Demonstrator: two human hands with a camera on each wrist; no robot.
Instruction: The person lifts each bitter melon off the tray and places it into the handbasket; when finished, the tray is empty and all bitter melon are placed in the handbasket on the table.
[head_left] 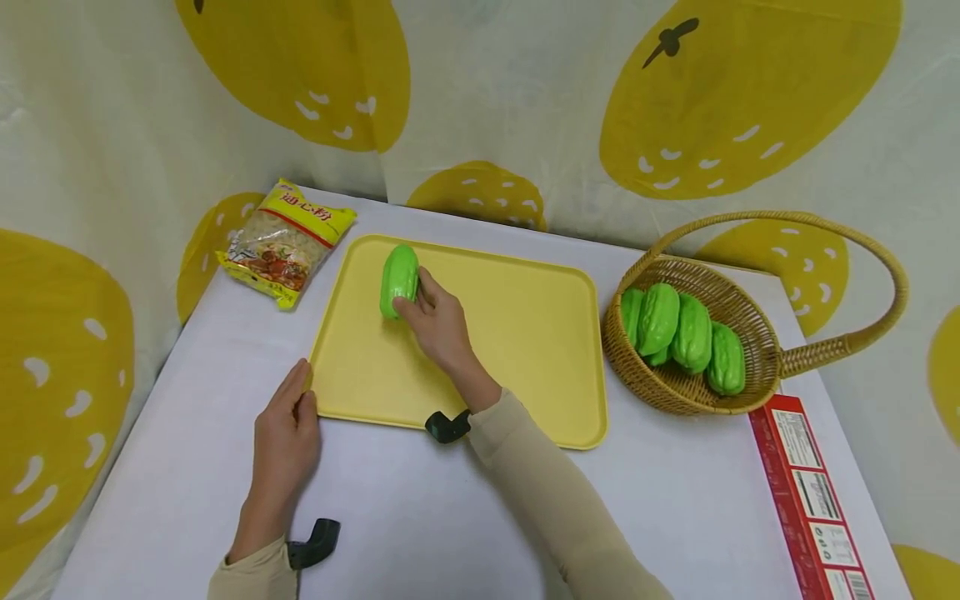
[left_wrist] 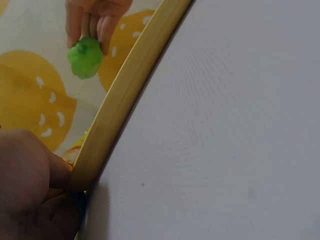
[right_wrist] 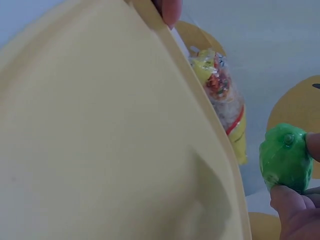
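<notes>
A green, bumpy, oblong vegetable [head_left: 400,280] is pinched between the thumb and fingers of my right hand [head_left: 438,325]. It is held over the left part of a yellow tray [head_left: 517,350]. Both wrist views show the end of the green vegetable [left_wrist: 85,59] with a small stem nub, clear of the tray. My left hand [head_left: 285,437] rests at the tray's near left corner. Its fingers look fairly straight and touch the rim from outside. In the left wrist view the tray's rim [left_wrist: 120,100] meets that hand, though how the fingertips sit there is partly hidden.
Right of the tray stands a wicker basket [head_left: 667,402] with a tall handle, holding several more green vegetables [head_left: 692,333]. A yellow bag of pasta [head_left: 285,242] lies behind the tray's left side. At the right table edge is a red box [head_left: 813,500].
</notes>
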